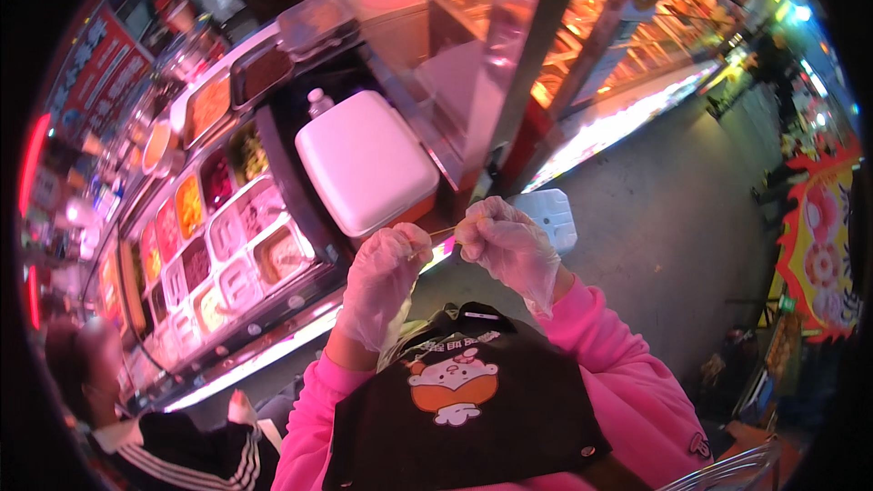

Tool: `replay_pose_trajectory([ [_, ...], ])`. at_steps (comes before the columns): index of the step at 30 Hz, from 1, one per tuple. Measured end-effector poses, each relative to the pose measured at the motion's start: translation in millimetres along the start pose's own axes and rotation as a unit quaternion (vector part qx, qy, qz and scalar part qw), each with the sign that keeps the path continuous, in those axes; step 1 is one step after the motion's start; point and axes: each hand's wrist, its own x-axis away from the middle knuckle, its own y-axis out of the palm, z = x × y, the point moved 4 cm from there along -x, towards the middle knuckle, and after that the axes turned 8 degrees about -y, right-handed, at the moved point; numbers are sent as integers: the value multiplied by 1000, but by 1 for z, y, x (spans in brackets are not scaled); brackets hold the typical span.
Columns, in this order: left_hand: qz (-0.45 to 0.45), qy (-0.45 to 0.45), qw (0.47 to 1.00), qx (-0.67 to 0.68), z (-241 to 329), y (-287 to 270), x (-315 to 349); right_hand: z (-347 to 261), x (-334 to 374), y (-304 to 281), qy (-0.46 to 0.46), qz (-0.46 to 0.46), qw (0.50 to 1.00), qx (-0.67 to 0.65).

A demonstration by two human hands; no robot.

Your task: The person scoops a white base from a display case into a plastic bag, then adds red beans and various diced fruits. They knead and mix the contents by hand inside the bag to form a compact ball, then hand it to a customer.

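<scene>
Both my hands are in thin clear plastic gloves, raised in front of my chest above the dark apron [427,455] with a cartoon print. A thin yellowish strand [443,232], like a rubber band, runs taut between them. One end is pinched in the closed fingers of my left hand [389,268]. My right hand [506,245] grips the other end, a short gap away, fingers also closed. Just beyond my left hand stands a box with a rounded white lid [364,159]. The fingertips partly hide the strand's ends.
On the left, a counter holds several food trays [195,264]. A light plastic stool [550,218] stands on the floor past my right hand. A seated or bending person [173,441] is at lower left. A metal post [523,64] and lit display case rise ahead; a yellow-red sign [818,245] is far right.
</scene>
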Motion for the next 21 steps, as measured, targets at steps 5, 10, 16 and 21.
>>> replay_pose_trajectory([
  [5,-149,72,977,132,25,-26,29,42,-22,8,77,6,993,-85],
  [10,-197,54,973,111,42,-50,78,104,-47,35,173,-81,971,-144],
  [16,-370,214,893,142,84,-49,89,188,-39,74,317,-113,939,-67],
  [21,48,389,857,-334,120,-98,120,241,-27,103,435,-151,874,-156],
])
